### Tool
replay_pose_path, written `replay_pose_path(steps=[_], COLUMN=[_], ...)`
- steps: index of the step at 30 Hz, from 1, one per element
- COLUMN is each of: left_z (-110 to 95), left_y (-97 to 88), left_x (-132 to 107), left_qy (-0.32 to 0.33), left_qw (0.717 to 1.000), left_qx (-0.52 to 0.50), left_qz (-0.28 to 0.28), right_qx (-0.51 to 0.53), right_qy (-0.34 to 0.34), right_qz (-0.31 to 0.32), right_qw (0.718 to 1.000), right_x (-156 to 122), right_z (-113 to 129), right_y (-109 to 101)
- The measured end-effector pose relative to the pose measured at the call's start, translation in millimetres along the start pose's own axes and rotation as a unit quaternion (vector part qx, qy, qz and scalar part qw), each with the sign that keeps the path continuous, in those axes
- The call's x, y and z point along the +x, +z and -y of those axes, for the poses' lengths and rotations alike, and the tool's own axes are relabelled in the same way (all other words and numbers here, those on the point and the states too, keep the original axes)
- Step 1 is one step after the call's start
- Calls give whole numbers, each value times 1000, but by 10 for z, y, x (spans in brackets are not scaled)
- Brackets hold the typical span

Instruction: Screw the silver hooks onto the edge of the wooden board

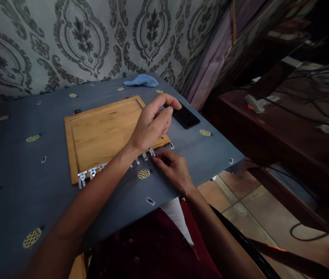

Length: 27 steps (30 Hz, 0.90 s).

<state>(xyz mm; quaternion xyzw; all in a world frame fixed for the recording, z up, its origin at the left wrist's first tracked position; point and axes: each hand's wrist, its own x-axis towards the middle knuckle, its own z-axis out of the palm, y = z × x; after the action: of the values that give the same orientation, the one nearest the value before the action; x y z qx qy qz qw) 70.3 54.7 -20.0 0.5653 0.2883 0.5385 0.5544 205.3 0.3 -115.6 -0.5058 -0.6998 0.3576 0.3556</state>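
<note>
A wooden cutting board [100,131] lies on a blue-grey tablecloth [21,170] with yellow dotted ovals. Several small metal clips [90,173] are lined up along the board's near edge. My left hand [152,122] hovers over the board's right end, fingers curled with thumb and forefinger pinched together; what it holds is too small to name. My right hand [174,168] rests on the cloth just below, its fingertips pinching the rightmost metal clip [152,151]. A black phone [185,115] lies just beyond my left hand.
A crumpled blue cloth [141,80] sits at the table's far edge by the patterned wall. The table's right edge drops to a tiled floor. A dark wooden bench [283,128] with cables and small items stands to the right.
</note>
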Motion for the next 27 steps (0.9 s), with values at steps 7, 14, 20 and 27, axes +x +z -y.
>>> replay_pose_path(steps=[7, 14, 20, 27], left_z=[6, 29, 54, -53], left_y=[-26, 39, 48, -96], left_x=[14, -4, 5, 91], left_qy=[-5, 5, -1, -84], left_qw=[999, 995, 999, 955], left_qx=[40, 81, 3, 13], left_qz=[23, -60, -44, 284], right_qx=[-2, -1, -1, 7], right_qy=[-4, -8, -10, -1], right_qz=[0, 5, 4, 8], right_qw=[1000, 1000, 1000, 1000], right_x=[5, 8, 6, -7], right_z=[-2, -10, -1, 12], right_y=[1, 0, -8, -8])
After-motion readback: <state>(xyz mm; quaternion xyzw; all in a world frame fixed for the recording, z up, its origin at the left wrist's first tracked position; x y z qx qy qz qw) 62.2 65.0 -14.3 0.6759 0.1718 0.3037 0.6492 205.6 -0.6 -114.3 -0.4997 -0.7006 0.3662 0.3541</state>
